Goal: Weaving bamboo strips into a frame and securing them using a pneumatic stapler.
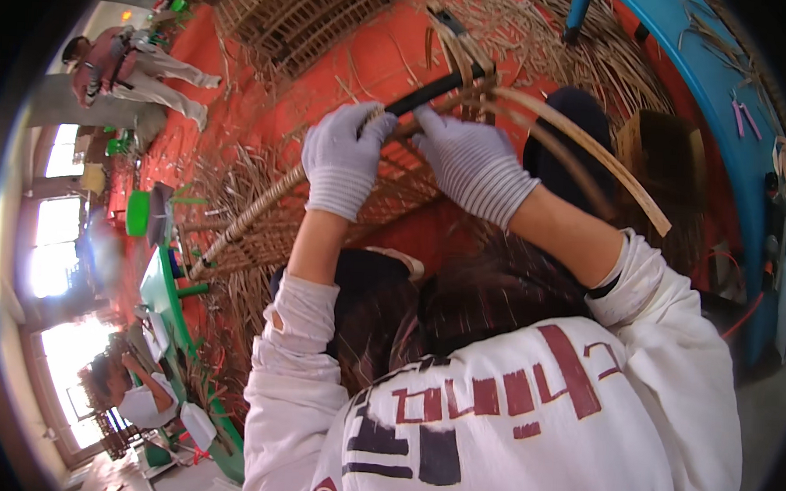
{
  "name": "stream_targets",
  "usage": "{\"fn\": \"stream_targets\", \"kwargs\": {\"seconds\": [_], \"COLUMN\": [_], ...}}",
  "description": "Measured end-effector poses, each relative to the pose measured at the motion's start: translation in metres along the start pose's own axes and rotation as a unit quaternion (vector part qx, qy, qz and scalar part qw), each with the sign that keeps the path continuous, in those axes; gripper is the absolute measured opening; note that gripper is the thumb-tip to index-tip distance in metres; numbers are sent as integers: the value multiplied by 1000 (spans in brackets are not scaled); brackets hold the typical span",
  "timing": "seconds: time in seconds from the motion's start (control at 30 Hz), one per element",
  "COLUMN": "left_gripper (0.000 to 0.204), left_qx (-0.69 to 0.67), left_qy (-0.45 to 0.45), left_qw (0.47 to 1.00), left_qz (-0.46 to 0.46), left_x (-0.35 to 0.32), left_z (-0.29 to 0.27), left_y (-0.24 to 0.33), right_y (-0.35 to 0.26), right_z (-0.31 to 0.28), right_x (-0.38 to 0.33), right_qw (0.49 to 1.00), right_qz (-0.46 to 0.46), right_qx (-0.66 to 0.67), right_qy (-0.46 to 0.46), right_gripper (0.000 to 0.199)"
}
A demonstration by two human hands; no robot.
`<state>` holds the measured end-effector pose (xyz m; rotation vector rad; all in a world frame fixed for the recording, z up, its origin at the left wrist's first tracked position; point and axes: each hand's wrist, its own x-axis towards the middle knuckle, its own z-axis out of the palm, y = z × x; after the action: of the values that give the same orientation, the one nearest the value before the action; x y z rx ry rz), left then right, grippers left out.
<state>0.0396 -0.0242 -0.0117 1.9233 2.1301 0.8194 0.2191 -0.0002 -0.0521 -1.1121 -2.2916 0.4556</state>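
While both gloved hands, left (342,158) and right (471,164), clench a woven bamboo frame (325,203), curved strips (590,153) arc rightward.

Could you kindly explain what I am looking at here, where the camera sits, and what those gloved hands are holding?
This is one wide fisheye picture from a camera worn on a person's head, looking down at their own hands, so straight edges bend near the rim. There is no machine. The left hand and right hand, both in striped grey work gloves, grip a dark-handled tool against a woven cane frame. A bent cane strip curves away to the right. Loose straw litters the orange floor. The white sleeves are the wearer's own. Another person sits farther off.
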Motion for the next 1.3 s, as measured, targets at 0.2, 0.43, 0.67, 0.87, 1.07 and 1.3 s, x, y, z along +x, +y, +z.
{"fn": "stream_targets", "kwargs": {"seconds": [0.2,0.43,0.67,0.87,1.07,1.3], "left_gripper": [28,30,30,20,17,22], "left_qx": [33,91,124,108,100,84], "left_qy": [-5,23,38,77,77,75], "left_qw": [999,994,990,987,987,982], "left_qz": [6,49,52,86,99,154], "left_x": [-1,2,-1,-3,-6,-3], "left_z": [-2,0,4,4,4,-5], "left_y": [3,-1,2,2,2,-3], "right_y": [4,2,-6,-18,-30,-38], "right_z": [8,15,17,6,-19,-56], "right_x": [31,33,26,15,-3,-5], "right_qw": [835,780,789,780,793,782], "right_qz": [228,279,288,285,263,250], "right_qx": [469,543,538,557,541,549], "right_qy": [-177,-135,-74,-22,-96,-158], "right_gripper": [28,24,20,19,21,26]}}
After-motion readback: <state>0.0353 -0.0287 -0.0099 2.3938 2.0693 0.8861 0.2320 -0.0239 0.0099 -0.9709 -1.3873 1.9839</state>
